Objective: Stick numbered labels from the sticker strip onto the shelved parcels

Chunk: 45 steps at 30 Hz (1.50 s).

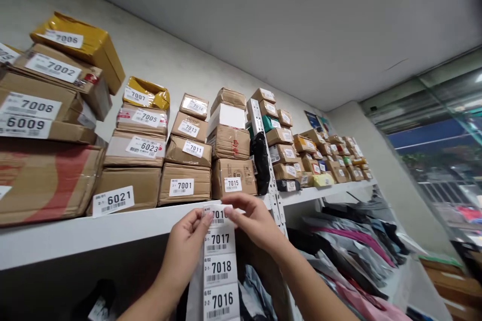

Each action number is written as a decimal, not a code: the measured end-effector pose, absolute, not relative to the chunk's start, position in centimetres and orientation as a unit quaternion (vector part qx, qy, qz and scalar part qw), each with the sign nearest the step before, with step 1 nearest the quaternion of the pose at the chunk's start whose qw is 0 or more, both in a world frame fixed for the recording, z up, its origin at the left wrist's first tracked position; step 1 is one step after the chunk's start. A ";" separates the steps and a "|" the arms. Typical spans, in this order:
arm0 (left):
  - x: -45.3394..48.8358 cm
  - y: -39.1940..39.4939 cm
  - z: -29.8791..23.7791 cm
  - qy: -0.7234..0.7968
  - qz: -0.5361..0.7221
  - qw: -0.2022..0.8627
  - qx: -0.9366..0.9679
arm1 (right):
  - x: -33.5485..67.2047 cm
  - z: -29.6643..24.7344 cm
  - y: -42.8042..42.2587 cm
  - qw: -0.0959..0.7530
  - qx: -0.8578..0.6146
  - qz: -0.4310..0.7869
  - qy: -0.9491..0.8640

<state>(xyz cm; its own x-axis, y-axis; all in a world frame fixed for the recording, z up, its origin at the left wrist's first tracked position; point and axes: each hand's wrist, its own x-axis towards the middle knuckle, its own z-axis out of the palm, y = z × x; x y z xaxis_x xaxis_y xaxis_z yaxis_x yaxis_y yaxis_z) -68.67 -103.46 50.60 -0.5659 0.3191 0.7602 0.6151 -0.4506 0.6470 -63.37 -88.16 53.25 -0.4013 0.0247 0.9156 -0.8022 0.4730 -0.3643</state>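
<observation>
A strip of white number labels hangs in front of me, printed 7017, 7018 and 7016 with barcodes. My left hand pinches the strip's upper left edge. My right hand pinches the top label at its right corner; its number is partly covered. Both hands are just below the front edge of the top shelf, under the brown box marked 7015 and the box marked 7001.
The white shelf carries several stacked cardboard and yellow-wrapped parcels with number labels, such as 6021 and 7008. A perforated metal upright divides the shelving. Soft bagged parcels fill the lower right shelf. Glass front at right.
</observation>
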 end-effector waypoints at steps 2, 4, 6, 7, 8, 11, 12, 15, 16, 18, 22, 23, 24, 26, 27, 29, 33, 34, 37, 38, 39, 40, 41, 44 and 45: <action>-68.6 -103.3 51.1 -0.525 -0.718 0.122 -0.442 | -63.2 52.6 -89.0 0.433 0.274 0.490 -0.705; -68.4 -103.1 51.6 -0.522 -0.726 0.123 -0.432 | -63.4 52.5 -89.5 0.445 0.264 0.531 -0.671; -68.3 -102.9 52.1 -0.508 -0.729 0.120 -0.443 | -63.9 52.6 -89.6 0.459 0.261 0.560 -0.639; -68.3 -102.7 52.3 -0.502 -0.725 0.132 -0.453 | -64.2 52.6 -89.7 0.472 0.260 0.564 -0.626; -68.4 -102.6 52.5 -0.500 -0.718 0.151 -0.459 | -64.4 52.7 -89.7 0.489 0.257 0.563 -0.615; -69.1 -102.3 53.2 -0.527 -0.702 0.222 -0.425 | -64.7 53.3 -90.2 0.559 0.243 0.510 -0.608; -69.3 -102.3 53.6 -0.538 -0.701 0.232 -0.407 | -64.8 53.7 -90.3 0.579 0.242 0.483 -0.610; -69.1 -102.4 54.4 -0.543 -0.707 0.182 -0.414 | -65.1 56.3 -90.2 0.622 0.264 0.401 -0.619; -68.8 -102.5 54.6 -0.548 -0.701 0.139 -0.434 | -65.2 57.7 -89.9 0.642 0.270 0.385 -0.605; -68.0 -102.7 54.5 -0.576 -0.668 0.067 -0.466 | -65.7 60.9 -88.7 0.697 0.255 0.365 -0.562; -66.9 -103.1 53.5 -0.614 -0.619 0.075 -0.484 | -66.7 66.7 -85.6 0.750 0.147 0.299 -0.571; -66.8 -103.3 53.3 -0.607 -0.622 0.085 -0.488 | -66.9 67.5 -85.2 0.748 0.131 0.282 -0.586; -66.9 -103.4 53.2 -0.598 -0.626 0.090 -0.492 | -67.0 67.9 -84.9 0.746 0.123 0.272 -0.595; -67.1 -103.7 53.2 -0.578 -0.638 0.092 -0.501 | -67.1 68.0 -85.1 0.758 0.092 0.255 -0.593; -67.2 -103.8 53.3 -0.564 -0.648 0.085 -0.505 | -67.1 67.8 -85.4 0.774 0.061 0.237 -0.585; -67.4 -103.9 53.7 -0.535 -0.672 0.069 -0.508 | -67.0 67.2 -86.1 0.804 0.010 0.168 -0.571; -67.9 -103.9 54.5 -0.509 -0.690 0.093 -0.506 | -66.5 66.1 -86.6 0.758 0.088 0.045 -0.645; -68.0 -103.9 54.7 -0.511 -0.688 0.108 -0.504 | -66.3 65.7 -86.6 0.754 0.112 0.061 -0.644; -68.5 -103.9 55.5 -0.508 -0.693 0.160 -0.486 | -64.9 63.5 -87.2 0.714 0.222 0.220 -0.626; -68.7 -103.9 55.7 -0.501 -0.698 0.181 -0.478 | -64.4 62.5 -87.6 0.656 0.278 0.282 -0.643; -68.7 -103.8 55.9 -0.492 -0.705 0.201 -0.469 | -64.0 61.4 -88.1 0.583 0.325 0.335 -0.666; -68.8 -103.6 56.0 -0.484 -0.710 0.216 -0.463 | -63.6 60.3 -88.6 0.519 0.353 0.377 -0.681; -68.7 -103.5 56.1 -0.481 -0.713 0.226 -0.458 | -63.3 59.4 -89.1 0.478 0.362 0.411 -0.687; -68.6 -102.9 56.0 -0.498 -0.701 0.261 -0.439 | -63.1 57.6 -90.1 0.460 0.335 0.505 -0.650; -68.5 -102.8 55.9 -0.505 -0.695 0.277 -0.431 | -63.2 57.4 -90.2 0.449 0.320 0.536 -0.639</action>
<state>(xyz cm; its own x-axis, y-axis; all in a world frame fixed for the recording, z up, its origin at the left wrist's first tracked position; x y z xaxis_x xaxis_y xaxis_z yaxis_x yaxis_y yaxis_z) -68.51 -102.75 55.86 -0.4745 0.0499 0.8788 0.8203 -0.3370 0.4620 -63.19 -90.23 57.37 -0.3923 0.0728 0.9170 -0.8904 0.2204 -0.3984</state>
